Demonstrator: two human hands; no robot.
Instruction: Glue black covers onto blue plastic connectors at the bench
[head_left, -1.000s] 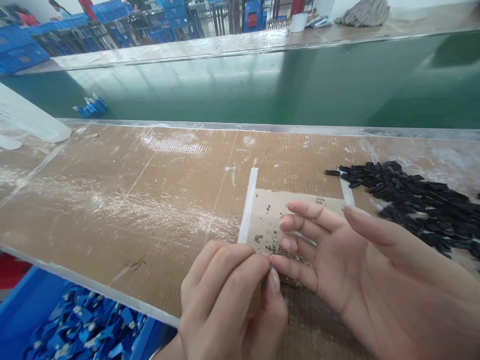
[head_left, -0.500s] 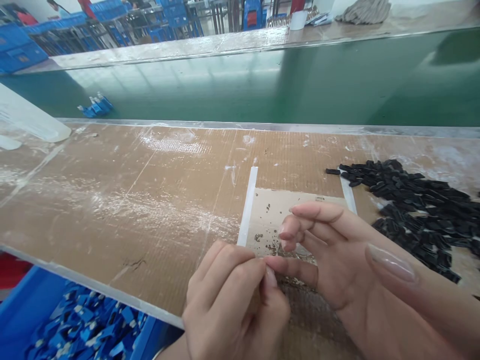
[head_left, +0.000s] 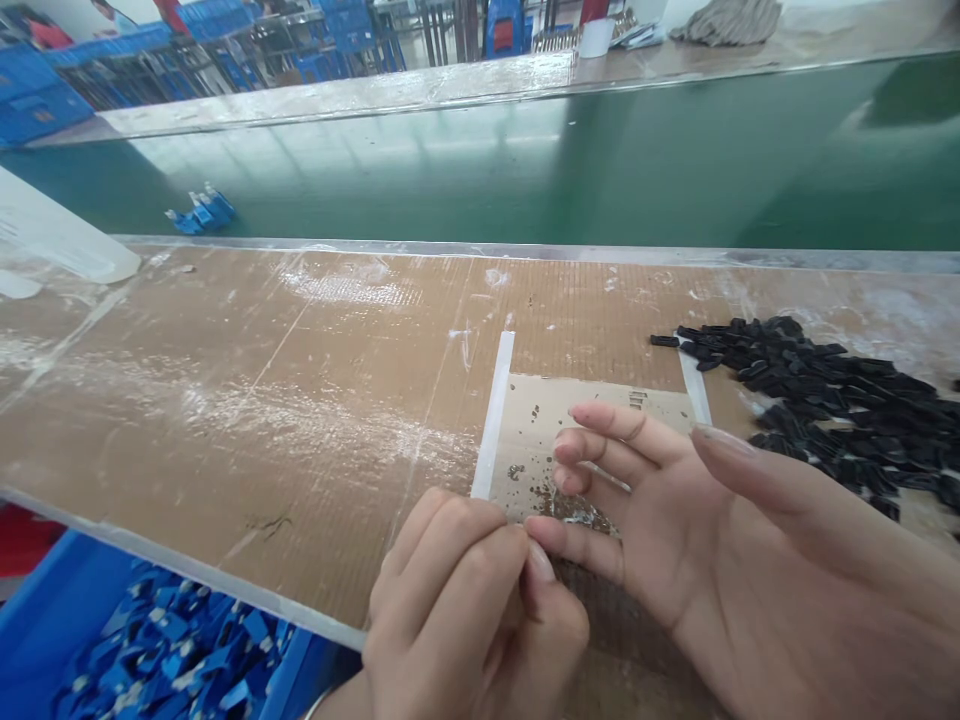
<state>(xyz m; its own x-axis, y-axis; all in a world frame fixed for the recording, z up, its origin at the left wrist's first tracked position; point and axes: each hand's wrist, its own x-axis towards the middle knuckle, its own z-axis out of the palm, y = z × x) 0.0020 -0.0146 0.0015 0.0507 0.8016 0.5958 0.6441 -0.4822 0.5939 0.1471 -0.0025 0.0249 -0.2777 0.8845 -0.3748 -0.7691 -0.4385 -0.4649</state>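
Observation:
My left hand (head_left: 465, 600) is closed, its thumb and index finger pressed together. Whatever lies in that pinch, if anything, is hidden or too small to make out. The tip of my right hand's little finger touches the pinched fingertips. Palm upward, my right hand (head_left: 675, 520) is open, with its fingers apart and nothing visible on the palm. Beneath both hands is a pale sheet (head_left: 547, 405) marked with dark specks, edged by a white tape strip (head_left: 495, 415) on its left.
Many small black parts (head_left: 840, 390) lie heaped at the right of the cardboard-covered table (head_left: 262, 400). A blue bin (head_left: 67, 620) of blue pieces stands at lower left. Beyond the table runs a green conveyor belt (head_left: 465, 170), carrying a few blue pieces (head_left: 202, 212).
My right thumb has lifted and swung away from the camera, showing more of the palm. The left hand keeps its pinch. On the belt, the blue pieces have shifted slightly right.

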